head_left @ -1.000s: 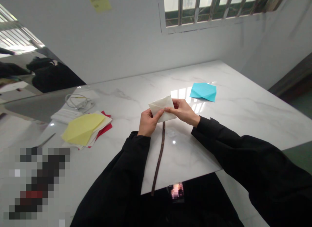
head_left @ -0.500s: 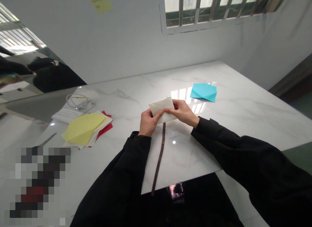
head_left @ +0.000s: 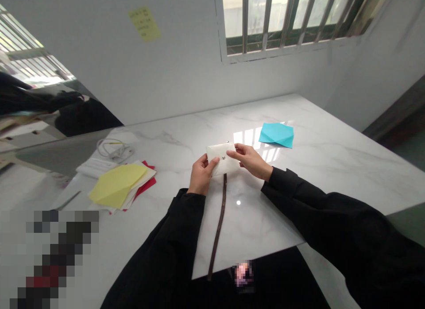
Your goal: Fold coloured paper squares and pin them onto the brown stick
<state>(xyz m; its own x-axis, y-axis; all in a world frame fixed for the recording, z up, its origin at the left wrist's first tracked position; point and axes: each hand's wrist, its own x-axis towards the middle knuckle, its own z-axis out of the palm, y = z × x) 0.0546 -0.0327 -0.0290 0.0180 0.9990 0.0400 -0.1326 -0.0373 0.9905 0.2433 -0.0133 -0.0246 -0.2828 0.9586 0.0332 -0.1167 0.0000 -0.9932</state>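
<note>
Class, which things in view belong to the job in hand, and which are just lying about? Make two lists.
In use:
cream folded paper, held by the left hand and right hand

Apparently just lying about:
blue folded paper
yellow paper
red paper, partly covered
dark strip, role unclear

A home or office room, unclear which: marbled table (head_left: 332, 163) beneath the grip, barred window (head_left: 294, 17) beyond, yellow note (head_left: 145, 25) on the wall beyond-left.

left hand (head_left: 200, 172) partly hidden, window (head_left: 295, 19) cropped
</note>
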